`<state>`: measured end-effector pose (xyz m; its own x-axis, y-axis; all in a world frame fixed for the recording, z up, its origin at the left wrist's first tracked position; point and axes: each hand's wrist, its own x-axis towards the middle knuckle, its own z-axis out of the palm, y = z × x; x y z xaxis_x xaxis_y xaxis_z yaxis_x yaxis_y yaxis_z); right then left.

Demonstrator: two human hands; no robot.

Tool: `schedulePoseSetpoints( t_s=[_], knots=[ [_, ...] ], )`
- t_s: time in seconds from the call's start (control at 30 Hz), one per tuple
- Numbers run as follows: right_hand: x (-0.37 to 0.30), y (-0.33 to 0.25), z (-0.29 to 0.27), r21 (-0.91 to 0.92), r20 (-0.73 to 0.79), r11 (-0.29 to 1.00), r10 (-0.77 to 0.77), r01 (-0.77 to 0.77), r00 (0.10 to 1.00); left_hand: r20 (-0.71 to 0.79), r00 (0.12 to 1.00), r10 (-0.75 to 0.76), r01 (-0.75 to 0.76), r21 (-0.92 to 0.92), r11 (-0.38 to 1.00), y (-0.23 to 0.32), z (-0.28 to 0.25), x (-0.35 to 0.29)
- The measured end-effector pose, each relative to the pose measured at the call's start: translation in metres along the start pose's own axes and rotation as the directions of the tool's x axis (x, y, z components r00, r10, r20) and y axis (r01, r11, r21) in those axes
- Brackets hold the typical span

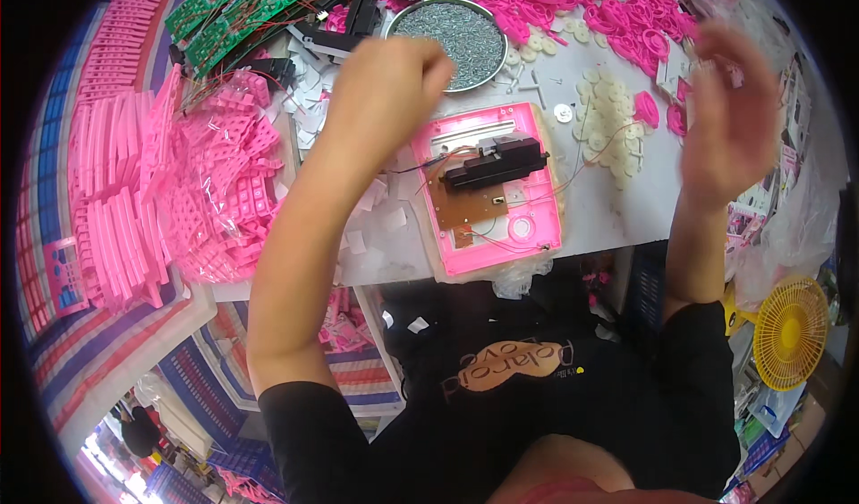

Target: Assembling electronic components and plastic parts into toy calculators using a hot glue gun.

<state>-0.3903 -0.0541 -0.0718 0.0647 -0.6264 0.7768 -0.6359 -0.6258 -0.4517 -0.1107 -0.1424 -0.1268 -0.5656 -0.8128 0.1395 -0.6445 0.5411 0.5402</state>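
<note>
On the table before me lies a pink plastic housing (455, 261) with a brown circuit board (456, 207), a black module (497, 166) and thin red and green wires. My left hand (389, 73) is raised at the near left of a round metal bowl of small screws (456, 41). Its fingers are curled closed; whatever they may hold is hidden. Over the right side of the table hovers my right hand (732, 124), somewhat blurred, thumb and fingers apart, close to small pink rings (646, 109). Nothing shows clearly between those fingers.
Pink keypad pieces in clear plastic (219, 177) and stacked pink strips (121, 227) fill the left. Green circuit boards (237, 8) lie at the back left. White round parts (608, 119) spread right of the housing. A yellow fan (790, 334) stands at lower right.
</note>
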Motion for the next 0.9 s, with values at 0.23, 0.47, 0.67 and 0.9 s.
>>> schedulePoseSetpoints(
  t_s=[0.23, 0.47, 0.67, 0.9],
  knots=[
    [0.063, 0.039, 0.027, 0.565, -0.233, 0.809, 0.348, -0.166, 0.908, -0.009, 0.961, 0.276, -0.251, 0.391, 0.886, -0.019, 0.054, 0.052],
    [0.058, 0.024, 0.042, 0.755, 0.368, 0.511, 0.189, -0.411, 0.91, -0.024, 0.991, 0.13, -0.127, 0.109, 0.986, -0.006, 0.034, 0.05],
    [0.017, -0.021, 0.056, 0.865, 0.388, 0.275, 0.166, -0.42, 0.907, -0.183, 0.972, 0.148, -0.184, -0.2, 0.963, 0.042, 0.01, -0.048],
    [0.004, -0.057, 0.063, 0.87, 0.333, 0.371, 0.043, -0.325, 0.942, -0.344, 0.921, 0.182, -0.245, -0.149, 0.958, 0.042, 0.033, -0.086]
  ],
)
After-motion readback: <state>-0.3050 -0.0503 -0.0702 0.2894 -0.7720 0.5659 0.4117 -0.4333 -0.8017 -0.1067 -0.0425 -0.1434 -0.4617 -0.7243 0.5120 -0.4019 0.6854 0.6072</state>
